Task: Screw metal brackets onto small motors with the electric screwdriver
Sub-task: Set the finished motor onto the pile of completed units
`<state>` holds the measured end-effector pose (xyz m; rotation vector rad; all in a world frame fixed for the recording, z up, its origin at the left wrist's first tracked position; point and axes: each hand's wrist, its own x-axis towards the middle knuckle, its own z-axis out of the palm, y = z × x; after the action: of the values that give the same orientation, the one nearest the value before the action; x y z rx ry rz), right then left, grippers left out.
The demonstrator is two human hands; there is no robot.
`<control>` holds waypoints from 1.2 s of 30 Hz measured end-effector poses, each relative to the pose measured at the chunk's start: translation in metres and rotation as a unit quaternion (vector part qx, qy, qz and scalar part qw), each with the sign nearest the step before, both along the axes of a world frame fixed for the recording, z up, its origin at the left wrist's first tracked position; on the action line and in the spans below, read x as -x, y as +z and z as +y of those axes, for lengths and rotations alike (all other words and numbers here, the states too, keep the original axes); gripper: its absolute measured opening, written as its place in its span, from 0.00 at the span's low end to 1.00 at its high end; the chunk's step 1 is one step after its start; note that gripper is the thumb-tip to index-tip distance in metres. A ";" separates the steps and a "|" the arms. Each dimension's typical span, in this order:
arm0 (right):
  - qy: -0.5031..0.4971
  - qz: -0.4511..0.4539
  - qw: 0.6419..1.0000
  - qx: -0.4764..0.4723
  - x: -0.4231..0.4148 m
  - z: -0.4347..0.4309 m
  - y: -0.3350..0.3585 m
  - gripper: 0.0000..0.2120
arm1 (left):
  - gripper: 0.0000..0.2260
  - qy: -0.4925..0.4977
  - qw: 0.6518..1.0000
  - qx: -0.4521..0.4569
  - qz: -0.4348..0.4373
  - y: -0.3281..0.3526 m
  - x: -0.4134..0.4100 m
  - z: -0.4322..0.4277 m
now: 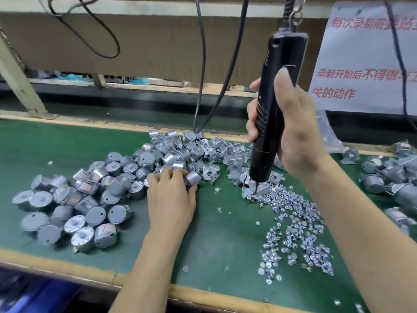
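On the green worktop (67, 136), left, the left hand (171, 199) curls its grip round a motor (193, 177) in the pile. Right of it, the right hand (293, 136) is clamped on the upright screwdriver (284, 48), tip down at a bracket (264, 188).

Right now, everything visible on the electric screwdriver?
The electric screwdriver is a long black barrel, plastic-looking, with a ribbed grip. It hangs from a clip, nearly upright, top tilted right. The right hand grips its middle. Its bit points down at a metal bracket by the screw pile.
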<state>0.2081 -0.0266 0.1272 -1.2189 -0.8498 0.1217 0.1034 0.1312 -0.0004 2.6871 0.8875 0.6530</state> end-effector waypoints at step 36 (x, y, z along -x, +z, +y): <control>0.346 0.141 0.928 -0.003 -0.011 -0.012 -0.038 0.31 | 0.17 -0.261 0.960 0.078 -0.056 -0.012 0.047 -0.014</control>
<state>0.2191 -0.0390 0.0892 -0.8196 -0.9885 0.8457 0.0559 0.1173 -0.0120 2.5442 0.1687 0.5724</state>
